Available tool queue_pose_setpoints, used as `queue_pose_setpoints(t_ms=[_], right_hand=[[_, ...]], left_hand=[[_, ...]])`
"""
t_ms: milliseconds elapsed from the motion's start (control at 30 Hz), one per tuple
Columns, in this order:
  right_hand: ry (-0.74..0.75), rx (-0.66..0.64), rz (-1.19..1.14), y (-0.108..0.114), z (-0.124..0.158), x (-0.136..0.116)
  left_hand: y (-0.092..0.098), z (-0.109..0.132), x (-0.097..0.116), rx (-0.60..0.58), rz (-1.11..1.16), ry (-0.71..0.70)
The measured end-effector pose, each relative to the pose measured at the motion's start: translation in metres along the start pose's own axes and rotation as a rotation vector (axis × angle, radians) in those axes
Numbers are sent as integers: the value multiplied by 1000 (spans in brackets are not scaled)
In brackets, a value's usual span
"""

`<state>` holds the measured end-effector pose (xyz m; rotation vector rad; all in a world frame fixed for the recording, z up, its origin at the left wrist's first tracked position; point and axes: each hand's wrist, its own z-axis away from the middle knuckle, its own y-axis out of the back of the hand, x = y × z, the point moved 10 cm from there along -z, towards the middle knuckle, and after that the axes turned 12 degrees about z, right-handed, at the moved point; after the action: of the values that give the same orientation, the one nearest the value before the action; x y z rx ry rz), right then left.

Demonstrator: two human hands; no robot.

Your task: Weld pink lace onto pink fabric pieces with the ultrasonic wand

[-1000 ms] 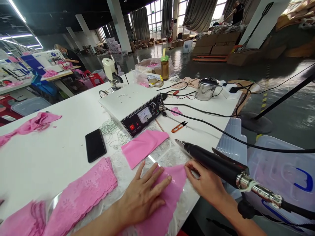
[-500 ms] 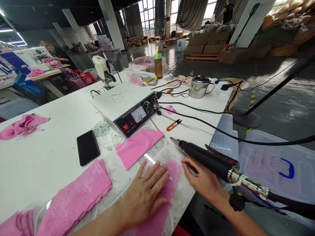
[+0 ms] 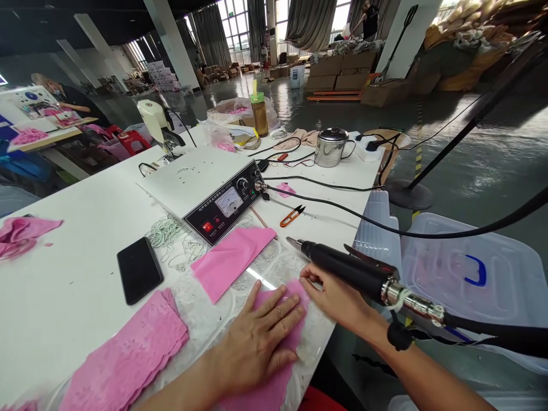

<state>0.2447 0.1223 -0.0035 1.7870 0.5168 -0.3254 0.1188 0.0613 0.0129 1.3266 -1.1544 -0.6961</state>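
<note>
My left hand (image 3: 257, 339) lies flat with fingers spread on a pink lace piece (image 3: 274, 377) at the near edge of the white table (image 3: 85, 205). My right hand (image 3: 336, 297) is closed round a black handheld welding tool (image 3: 342, 265), its metal tip pointing left over the table, while its fingertips pinch the corner of the same pink piece. A black cable runs from the tool to the control box (image 3: 225, 202). A folded pink cloth (image 3: 229, 257) lies just beyond my hands.
A stack of pink lace (image 3: 124, 354) lies at the near left, beside a black phone (image 3: 139, 277). Orange snips (image 3: 291, 216), white elastic loops (image 3: 169, 234), a steel pot (image 3: 329, 147) and a bottle (image 3: 260, 114) stand farther back. Clear plastic bins (image 3: 462, 279) sit right of the table.
The view has swung so everything shifts left. My left hand slid slightly over the pink piece, and my right hand with the tool drew in toward its corner.
</note>
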Motion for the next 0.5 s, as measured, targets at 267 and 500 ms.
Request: queue_pose_setpoints(t_ms=[267,500], right_hand=[[8,-97,-16,-7,0,5],[3,-117,6,-10,-4,0]], left_hand=[[1,2,1,11,-23,-24],[1,4,4,9,-33,-28]])
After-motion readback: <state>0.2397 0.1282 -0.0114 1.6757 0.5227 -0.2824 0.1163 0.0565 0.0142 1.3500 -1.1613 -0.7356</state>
